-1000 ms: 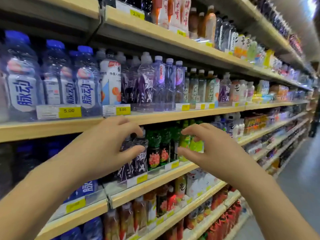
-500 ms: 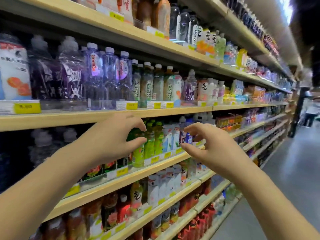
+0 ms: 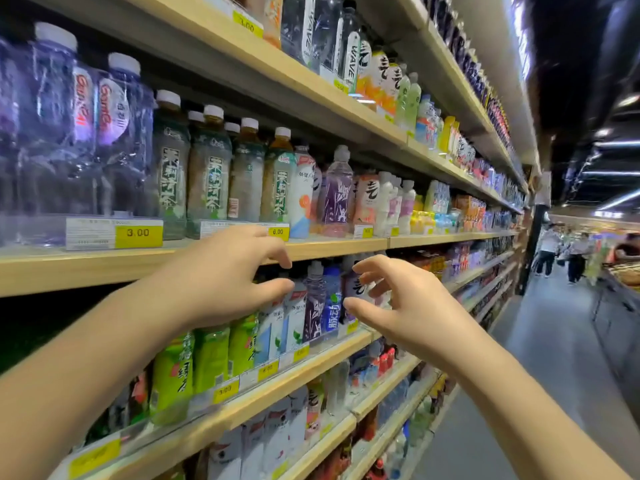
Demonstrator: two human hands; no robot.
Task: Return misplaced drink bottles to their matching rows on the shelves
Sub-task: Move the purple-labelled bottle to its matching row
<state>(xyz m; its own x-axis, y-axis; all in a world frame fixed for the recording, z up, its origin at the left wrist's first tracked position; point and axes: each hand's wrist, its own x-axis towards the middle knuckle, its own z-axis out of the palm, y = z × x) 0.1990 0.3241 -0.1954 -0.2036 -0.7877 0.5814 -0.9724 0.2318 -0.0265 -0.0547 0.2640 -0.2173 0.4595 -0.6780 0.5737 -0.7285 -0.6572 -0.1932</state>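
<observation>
My left hand (image 3: 225, 275) and my right hand (image 3: 398, 306) are raised in front of the middle shelf (image 3: 329, 348), fingers curled and apart, holding nothing. Between them stand a purple-labelled bottle (image 3: 314, 306), a blue-labelled bottle (image 3: 331, 303) and a white bottle with a black character (image 3: 356, 285). Green tea bottles (image 3: 211, 358) fill the row to the left, partly hidden by my left forearm. On the shelf above, a similar purple bottle (image 3: 336, 192) stands between a white-orange bottle (image 3: 302, 199) and pale pink bottles (image 3: 367, 199).
Wooden shelves of drinks run along the left, with yellow price tags (image 3: 138, 233) on their edges. Clear water bottles (image 3: 86, 133) and jasmine tea bottles (image 3: 207, 174) fill the upper left. The grey aisle floor (image 3: 554, 341) runs on the right, with people (image 3: 547, 251) standing far down it.
The view has shifted right along the shelves. Both hands stay raised and empty, now framing the purple and blue bottles instead of the green tea row.
</observation>
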